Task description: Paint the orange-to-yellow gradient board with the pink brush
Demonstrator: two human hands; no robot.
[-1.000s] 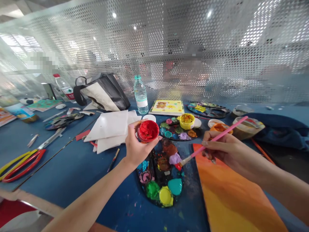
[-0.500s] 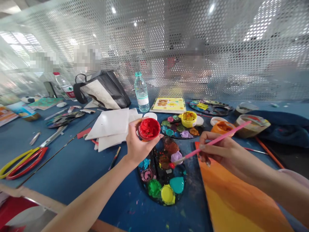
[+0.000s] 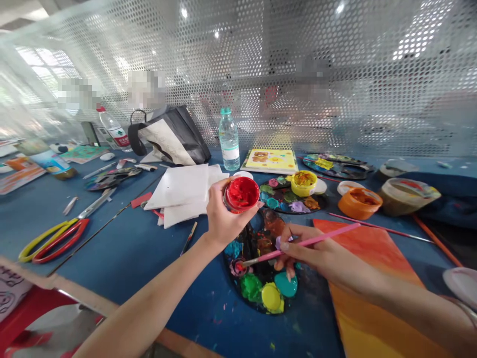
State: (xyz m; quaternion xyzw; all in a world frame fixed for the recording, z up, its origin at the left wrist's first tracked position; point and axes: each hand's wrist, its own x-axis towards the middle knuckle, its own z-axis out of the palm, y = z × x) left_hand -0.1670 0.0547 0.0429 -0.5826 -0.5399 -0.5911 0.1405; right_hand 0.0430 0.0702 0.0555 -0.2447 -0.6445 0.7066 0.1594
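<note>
The brush tip has just swung left across the palette, off the lilac blob and down onto a dab ringed in pink! The pink-handled paintbrush (image 3: 320,240) sits in a tight pinch in the right hand (image 3: 316,251), its fingers curled closed around the handle, and its red-loaded tip touches that dab on the black oval palette (image 3: 231,284). The palette is crowded with thick blobs of green, turquoise and yellow. Over it, the left hand (image 3: 223,221) wraps firmly around the open jar of red paint (image 3: 241,194), holding it tipped toward the camera, with the fingers hugging its side.

Just right of the palette lies the long orange-and-yellow painted panel (image 3: 367,293), partly under the right forearm. Further out are a second paint-covered palette (image 3: 283,199), a yellow paint jar (image 3: 303,183) and an orange paint tub (image 3: 359,203). To the left, a stack of white square boards (image 3: 182,194) sits near the red-and-yellow-handled scissors (image 3: 55,243), all on the blue tabletop (image 3: 122,263). A clear plastic water bottle (image 3: 229,141) stands by the perforated metal screen (image 3: 335,74).
</note>
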